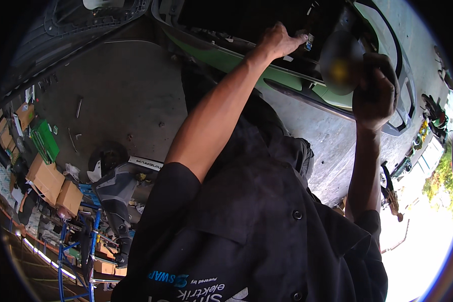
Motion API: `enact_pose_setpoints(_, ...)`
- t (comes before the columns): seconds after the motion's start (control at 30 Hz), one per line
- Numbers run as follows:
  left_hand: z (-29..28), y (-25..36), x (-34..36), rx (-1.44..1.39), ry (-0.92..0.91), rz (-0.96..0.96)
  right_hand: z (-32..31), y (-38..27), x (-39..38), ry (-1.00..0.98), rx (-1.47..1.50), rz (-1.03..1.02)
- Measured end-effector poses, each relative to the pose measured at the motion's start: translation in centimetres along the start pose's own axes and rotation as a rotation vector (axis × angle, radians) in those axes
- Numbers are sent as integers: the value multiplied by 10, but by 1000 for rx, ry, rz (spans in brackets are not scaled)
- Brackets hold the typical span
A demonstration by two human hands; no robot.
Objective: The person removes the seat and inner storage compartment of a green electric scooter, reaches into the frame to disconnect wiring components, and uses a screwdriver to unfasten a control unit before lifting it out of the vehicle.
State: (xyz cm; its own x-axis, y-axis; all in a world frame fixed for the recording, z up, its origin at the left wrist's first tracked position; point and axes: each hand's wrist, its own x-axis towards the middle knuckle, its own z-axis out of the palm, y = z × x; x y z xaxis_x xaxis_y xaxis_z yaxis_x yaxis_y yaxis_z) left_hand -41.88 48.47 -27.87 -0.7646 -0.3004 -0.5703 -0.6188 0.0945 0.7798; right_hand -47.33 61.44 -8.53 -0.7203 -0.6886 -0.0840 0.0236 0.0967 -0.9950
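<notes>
My left hand (282, 41) reaches into the dark opening of a green vehicle (226, 63). Its fingers are bent, and its fingertips are by a small blue-and-white part (308, 42) inside. Whether they grip that part cannot be made out. My right hand (376, 95) is raised over the opening's right side, closed, with its fingers curled in shadow. Just left of it, a round grey blur with a yellow middle (340, 70) hides part of the opening. What the right hand holds is too dark and smeared to name.
A dark panel (85, 35) stands at the upper left. On the left lie cardboard boxes (46, 177), a green crate (44, 141) and a blue metal frame (93, 241). A grey-and-white scooter (116, 194) stands behind my left arm. Concrete floor (136, 90) surrounds the vehicle.
</notes>
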Motion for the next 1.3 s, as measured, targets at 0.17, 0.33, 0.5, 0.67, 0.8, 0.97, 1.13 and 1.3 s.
enact_pose_setpoints(0.17, 1, 6, -7, 52, -48, 102, 0, 3, -3, -61, -2, -18)
enact_pose_setpoints(0.33, 4, 24, -4, 333, -50, 220, 3, -12, 12, -25, -421, -419)
enact_pose_setpoints(0.5, -1, 29, -2, 430, -32, 340, 8, -71, -23, -54, 15, -209)
enact_pose_setpoints(0.67, -24, 12, 29, 166, 69, 243, -36, -116, -66, 231, -263, -106)
enact_pose_setpoints(0.8, -69, -31, 48, -293, 119, 101, -81, -129, -91, 318, -140, -36)
enact_pose_setpoints(0.97, -106, -50, 52, -32, 377, -109, -98, -122, -116, 597, -123, -93)
enact_pose_setpoints(1.13, -41, 35, 15, 349, 394, 599, -106, -133, -122, 586, 48, -124)
enact_pose_setpoints(1.3, 53, 143, -12, 494, 139, 701, -109, -151, -129, 908, -473, 203)
